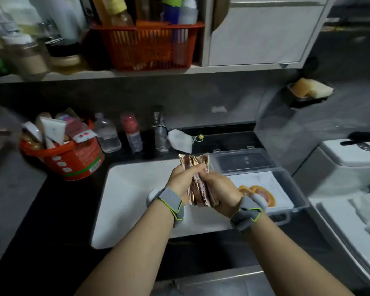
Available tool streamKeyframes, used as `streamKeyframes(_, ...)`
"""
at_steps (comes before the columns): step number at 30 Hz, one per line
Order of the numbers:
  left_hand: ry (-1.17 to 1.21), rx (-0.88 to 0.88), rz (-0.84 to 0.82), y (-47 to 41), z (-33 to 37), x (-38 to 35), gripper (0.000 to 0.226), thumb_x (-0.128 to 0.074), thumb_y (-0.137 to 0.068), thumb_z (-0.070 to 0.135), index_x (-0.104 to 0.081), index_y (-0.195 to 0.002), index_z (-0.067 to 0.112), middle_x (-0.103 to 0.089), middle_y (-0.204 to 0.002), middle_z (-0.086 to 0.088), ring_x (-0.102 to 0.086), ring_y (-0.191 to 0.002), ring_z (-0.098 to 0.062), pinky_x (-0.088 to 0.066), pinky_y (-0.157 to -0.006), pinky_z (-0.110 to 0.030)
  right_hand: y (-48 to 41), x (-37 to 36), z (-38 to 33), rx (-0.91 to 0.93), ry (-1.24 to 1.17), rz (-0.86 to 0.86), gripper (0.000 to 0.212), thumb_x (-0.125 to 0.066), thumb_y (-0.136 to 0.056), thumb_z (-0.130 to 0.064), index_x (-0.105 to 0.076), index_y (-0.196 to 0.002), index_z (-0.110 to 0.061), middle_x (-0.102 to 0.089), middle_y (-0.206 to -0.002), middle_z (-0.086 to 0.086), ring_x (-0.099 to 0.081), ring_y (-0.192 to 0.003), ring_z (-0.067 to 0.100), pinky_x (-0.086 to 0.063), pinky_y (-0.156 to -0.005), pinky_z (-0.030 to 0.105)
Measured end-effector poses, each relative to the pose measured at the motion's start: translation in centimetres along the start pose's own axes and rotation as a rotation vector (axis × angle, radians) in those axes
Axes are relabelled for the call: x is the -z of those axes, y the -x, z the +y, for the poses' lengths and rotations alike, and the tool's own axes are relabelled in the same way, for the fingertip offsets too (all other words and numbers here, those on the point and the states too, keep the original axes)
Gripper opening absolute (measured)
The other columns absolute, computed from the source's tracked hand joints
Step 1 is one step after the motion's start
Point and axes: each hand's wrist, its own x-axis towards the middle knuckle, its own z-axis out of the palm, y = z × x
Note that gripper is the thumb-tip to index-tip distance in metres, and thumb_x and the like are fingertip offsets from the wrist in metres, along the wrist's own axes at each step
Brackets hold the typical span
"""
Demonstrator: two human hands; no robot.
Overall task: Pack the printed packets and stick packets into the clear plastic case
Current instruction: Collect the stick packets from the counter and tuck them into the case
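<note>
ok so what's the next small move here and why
Probably carry the stick packets right and lower them into the clear plastic case: left hand and right hand both grip the bundle over the sink, and the open case beside it holds a printed packet.

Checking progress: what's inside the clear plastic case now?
A white printed packet with orange fruit art lies flat in the clear plastic case. The right hand, gripping stick packets, hides its left end.
</note>
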Motion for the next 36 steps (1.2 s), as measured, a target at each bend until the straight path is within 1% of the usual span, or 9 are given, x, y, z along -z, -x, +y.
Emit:
streamKeyframes(5, -0.005, -0.011, -0.016, -0.5, -1.5, -5.6, 0.012, -0.060, -0.090, 0.013, -0.066, -0.090, 0.003, -0.069, -0.078, -0.014, -0.069, -0.059, -0.019, -0.056, -0.058, -0.024, 0.8, 5.6, -0.7, 0.030, 0.143, 0.122, 0.024, -0.045, -0.093, -0.021, -0.067, -0.088, -0.013, -0.070, -0.091, 0.017, -0.067, -0.086, 0.033, -0.053, -0.089, 0.052)
streamKeyframes(7, -0.020, -0.019, -0.010, -0.6, -2.3, -7.9, 0.012, -0.060, -0.091, 0.015, -0.066, -0.086, 0.006, -0.069, -0.079, -0.013, -0.069, -0.060, -0.017, -0.056, -0.058, -0.023, 1.5, 7.9, -1.1, 0.027, 0.116, 0.139, 0.026, -0.044, -0.097, -0.024, -0.066, -0.094, -0.010, -0.070, -0.086, 0.015, -0.067, -0.082, 0.031, -0.055, -0.081, 0.045)
streamKeyframes(12, -0.001, 0.019, 0.039, -1.3, -3.4, -11.3, 0.018, -0.063, -0.087, 0.019, -0.065, -0.095, 0.003, -0.069, -0.096, -0.021, -0.066, -0.093, -0.036, -0.052, -0.093, -0.051, 2.6, 11.7, -1.6, 0.043, 0.293, 0.265, 0.039, -0.045, -0.094, -0.040, -0.065, -0.097, -0.007, -0.061, -0.082, 0.022, -0.055, -0.073, 0.030, -0.046, -0.065, 0.040)
streamKeyframes(15, -0.001, 0.032, 0.041, -1.5, -3.8, -13.2, 0.027, -0.059, -0.090, 0.018, -0.063, -0.101, -0.006, -0.072, -0.094, -0.021, -0.069, -0.086, -0.034, -0.055, -0.087, -0.049, 3.3, 14.0, -1.9, 0.104, 0.511, 0.366, 0.031, -0.043, -0.096, -0.036, -0.059, -0.111, -0.014, -0.068, -0.099, 0.018, -0.063, -0.091, 0.031, -0.052, -0.084, 0.046)
streamKeyframes(17, -0.025, 0.026, 0.047, -1.8, -4.4, -14.3, 0.021, -0.056, -0.091, 0.014, -0.062, -0.090, -0.006, -0.073, -0.071, -0.014, -0.070, -0.064, -0.025, -0.059, -0.073, -0.039, 3.8, 15.6, -2.0, 0.130, 0.614, 0.450, 0.031, -0.044, -0.096, -0.032, -0.050, -0.117, -0.010, -0.065, -0.105, 0.013, -0.061, -0.101, 0.030, -0.048, -0.089, 0.040)
streamKeyframes(22, -0.096, 0.001, 0.017, -1.7, -5.1, -16.5, 0.011, -0.056, -0.092, 0.012, -0.055, -0.092, 0.001, -0.066, -0.056, -0.006, -0.065, -0.049, -0.020, -0.057, -0.066, -0.038, 4.2, 18.0, -1.4, 0.145, 0.773, 0.554, 0.031, -0.042, -0.097, -0.032, -0.049, -0.110, -0.004, -0.067, -0.103, 0.019, -0.061, -0.097, 0.034, -0.044, -0.078, 0.036)
streamKeyframes(26, -0.179, -0.008, 0.037, -2.1, -5.9, -17.4, 0.016, -0.065, -0.083, 0.020, -0.058, -0.088, 0.006, -0.070, -0.070, -0.012, -0.068, -0.071, -0.030, -0.054, -0.088, -0.052, 4.4, 20.0, -1.5, 0.135, 0.826, 0.683, 0.028, -0.053, -0.090, -0.033, -0.062, -0.094, -0.006, -0.068, -0.098, 0.017, -0.061, -0.096, 0.036, -0.044, -0.076, 0.035)
streamKeyframes(31, -0.222, 0.028, 0.085, -4.1, -7.7, -17.0, 0.056, -0.076, -0.052, 0.046, -0.061, -0.093, 0.012, -0.070, -0.095, -0.021, -0.068, -0.091, -0.039, -0.051, -0.090, -0.058, 4.2, 22.0, -1.8, 0.039, 0.727, 0.693, 0.018, -0.063, -0.081, -0.034, -0.065, -0.072, -0.018, -0.068, -0.078, 0.007, -0.063, -0.085, 0.028, -0.040, -0.069, 0.025)
streamKeyframes(36, -0.252, 0.035, 0.056, -4.3, -7.9, -17.4, 0.050, -0.072, -0.047, 0.047, -0.061, -0.085, 0.016, -0.069, -0.098, -0.025, -0.065, -0.099, -0.046, -0.050, -0.093, -0.058, 3.5, 22.7, -3.2, 0.091, 0.748, 0.680, 0.021, -0.064, -0.083, -0.029, -0.060, -0.068, -0.014, -0.063, -0.073, 0.009, -0.060, -0.080, 0.028, -0.041, -0.070, 0.027)
